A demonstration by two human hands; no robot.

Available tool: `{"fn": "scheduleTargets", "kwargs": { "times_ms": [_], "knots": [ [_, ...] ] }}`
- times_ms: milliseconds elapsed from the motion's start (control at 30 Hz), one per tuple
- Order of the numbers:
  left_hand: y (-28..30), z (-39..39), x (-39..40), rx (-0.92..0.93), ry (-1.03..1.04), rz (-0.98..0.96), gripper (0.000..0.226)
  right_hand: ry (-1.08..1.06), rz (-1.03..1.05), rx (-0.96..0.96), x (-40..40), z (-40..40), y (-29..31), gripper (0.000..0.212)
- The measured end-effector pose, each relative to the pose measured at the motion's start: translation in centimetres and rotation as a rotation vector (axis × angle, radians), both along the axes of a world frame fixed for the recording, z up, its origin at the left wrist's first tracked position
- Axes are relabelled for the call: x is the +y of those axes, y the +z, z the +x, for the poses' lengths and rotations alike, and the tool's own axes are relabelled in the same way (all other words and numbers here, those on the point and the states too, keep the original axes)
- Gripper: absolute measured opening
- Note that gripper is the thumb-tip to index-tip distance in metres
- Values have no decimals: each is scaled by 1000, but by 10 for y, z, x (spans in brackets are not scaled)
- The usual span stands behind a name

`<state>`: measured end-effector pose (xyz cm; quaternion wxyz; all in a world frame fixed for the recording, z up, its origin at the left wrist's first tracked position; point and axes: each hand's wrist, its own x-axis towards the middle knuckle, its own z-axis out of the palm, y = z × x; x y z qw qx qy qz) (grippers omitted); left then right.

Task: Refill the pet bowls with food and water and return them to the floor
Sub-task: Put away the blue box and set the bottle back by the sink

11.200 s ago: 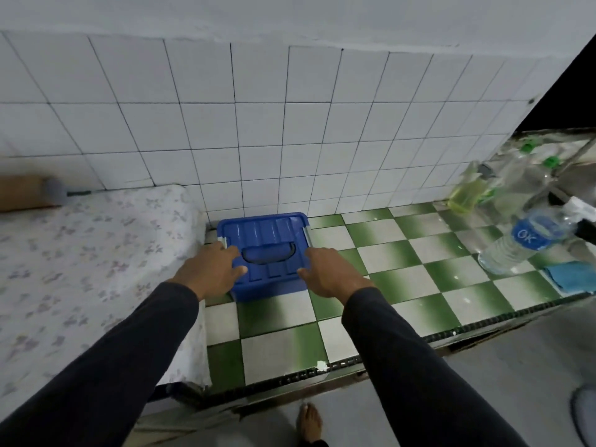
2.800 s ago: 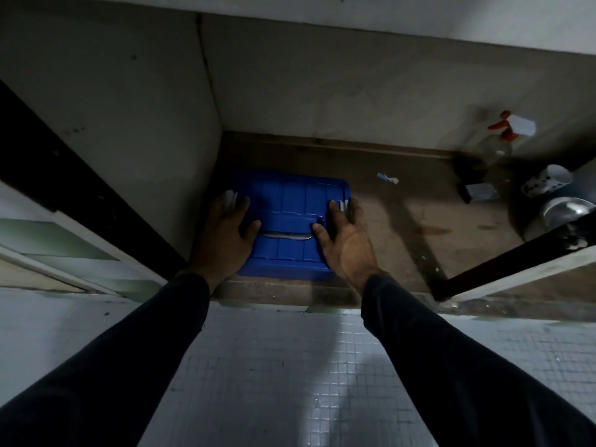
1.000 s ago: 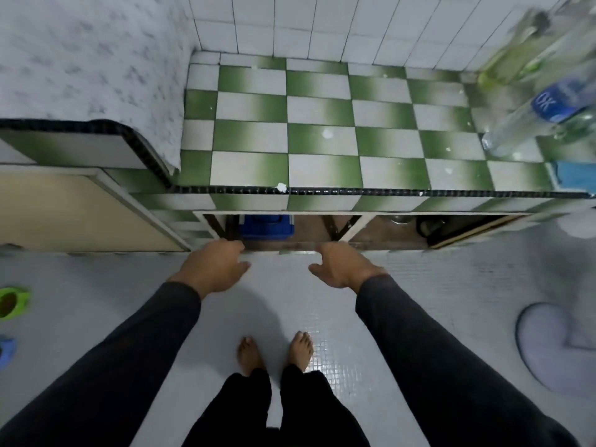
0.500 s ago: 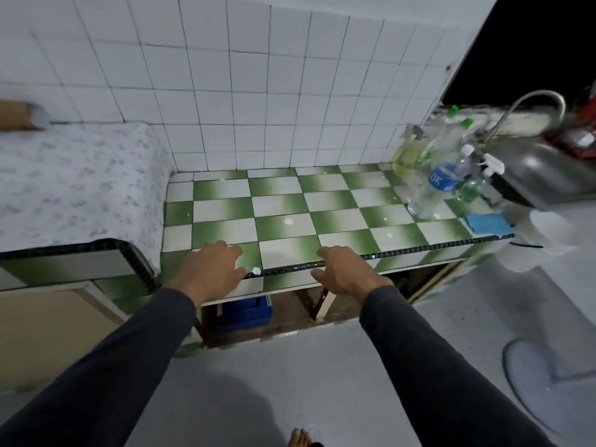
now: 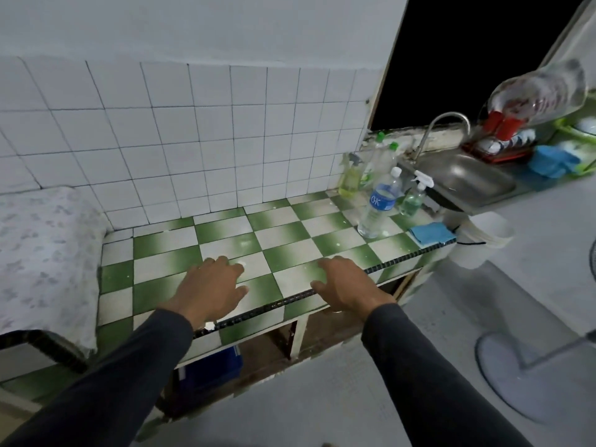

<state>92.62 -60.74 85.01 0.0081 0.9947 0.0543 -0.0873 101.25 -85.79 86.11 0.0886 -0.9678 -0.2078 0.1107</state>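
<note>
One blue box (image 5: 211, 366) sits under the counter (image 5: 290, 240).

You face a counter (image 5: 283, 240) tiled in a green-and-white check with a dark beaded front edge. Behind it rises a wall of white square tiles (image 5: 206, 130), plain painted wall (image 5: 225, 27) above. At your left, a pale floral cloth (image 5: 42, 246) covers a raised surface. At your right, a steel sink (image 5: 464, 179) with a curved tap (image 5: 445, 124) sits below a black opening (image 5: 477, 56). The floor (image 5: 371, 382) is pale grey; a round grey mat (image 5: 529, 379) lies on it. Lighting is dim and cool.
</note>
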Motion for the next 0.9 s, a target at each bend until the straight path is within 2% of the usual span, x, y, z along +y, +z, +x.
{"fn": "scheduleTargets", "kwargs": {
  "times_ms": [533,900],
  "knots": [
    [5,196,-148,-28,-139,-30,54,-142,10,3,-148,156,1,50],
    [-15,292,-199,29,-174,-59,56,-196,32,43,-205,244,-13,53]
  ]
}}
